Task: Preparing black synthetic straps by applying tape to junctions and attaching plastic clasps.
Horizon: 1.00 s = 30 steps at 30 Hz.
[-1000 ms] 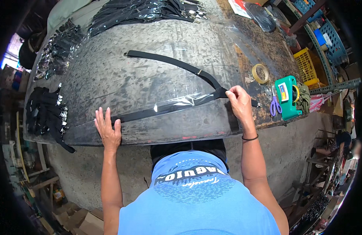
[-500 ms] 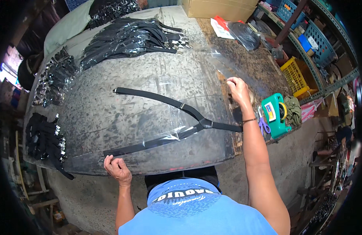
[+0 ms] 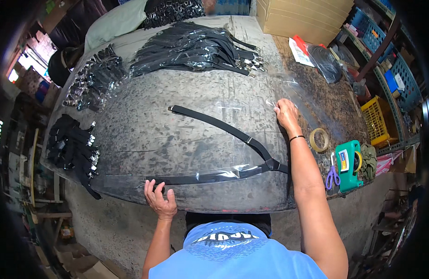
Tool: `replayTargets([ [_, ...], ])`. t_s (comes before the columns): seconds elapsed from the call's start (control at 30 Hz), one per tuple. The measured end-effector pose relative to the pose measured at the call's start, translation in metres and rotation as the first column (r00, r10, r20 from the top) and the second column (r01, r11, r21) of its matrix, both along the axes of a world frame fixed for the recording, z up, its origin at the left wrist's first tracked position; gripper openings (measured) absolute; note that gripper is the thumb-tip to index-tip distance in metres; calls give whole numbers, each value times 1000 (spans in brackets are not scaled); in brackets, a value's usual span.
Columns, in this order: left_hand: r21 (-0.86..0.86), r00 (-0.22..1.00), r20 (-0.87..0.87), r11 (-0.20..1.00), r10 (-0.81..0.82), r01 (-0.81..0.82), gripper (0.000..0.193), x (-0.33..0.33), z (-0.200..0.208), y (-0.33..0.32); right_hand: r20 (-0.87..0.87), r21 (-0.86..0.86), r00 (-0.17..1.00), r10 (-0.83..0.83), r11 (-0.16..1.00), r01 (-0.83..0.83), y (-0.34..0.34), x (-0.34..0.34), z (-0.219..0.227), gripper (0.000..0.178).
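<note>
Black Y-shaped suspenders (image 3: 214, 122) lie spread on the table in front of me. Their nearer strap lies under or inside a long clear plastic sleeve (image 3: 230, 174); which one I cannot tell. My left hand (image 3: 159, 200) rests at the left end of that strap, fingers apart and the tips touching the sleeve's end. Past the far side of the suspenders' fork, my right hand (image 3: 287, 114) is closed, with a glint of clear plastic (image 3: 270, 103) at its fingertips. My right forearm covers the suspenders' right end. More clear plastic sleeves (image 3: 307, 104) lie just right of that hand.
Bundled suspenders lie in a large pile (image 3: 191, 51) at the back and smaller piles (image 3: 72, 144) at left. On the right are a tape roll (image 3: 319, 140), purple-handled scissors (image 3: 333, 176) and a green tape dispenser (image 3: 348, 165). A cardboard box (image 3: 307, 21) stands behind.
The view has shifted, so the table sits further right. My right hand has drawn nearer to the suspenders with plastic at its fingertips. The left hand's fingers have spread over the sleeve's end.
</note>
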State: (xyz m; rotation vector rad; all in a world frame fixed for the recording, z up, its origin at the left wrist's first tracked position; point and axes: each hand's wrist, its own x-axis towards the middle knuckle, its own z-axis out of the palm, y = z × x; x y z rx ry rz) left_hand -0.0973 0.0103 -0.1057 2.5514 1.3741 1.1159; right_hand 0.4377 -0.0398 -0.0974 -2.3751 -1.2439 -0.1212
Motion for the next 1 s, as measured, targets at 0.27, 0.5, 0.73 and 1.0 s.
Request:
replayTargets([
  [0.27,-38,987,25,987,-157,158,33,13,15,4,188,371,982,27,924,-97,-39,-56,46,13],
  [0.5,-141,629,73,617,-774,775,60,134,124,13,404,456,876,264,773,-442,-76,-223,85,16],
  [0.73,-618,-117,-95,-34,-989,785,73,202,169,4,282,422,941,188,857,-297,-142,-284,77,17],
  [1.0,-734,126,156,-30,-980,678,37,199,100,28,338,397,929,151,872,-286,-153,-269,88,27],
])
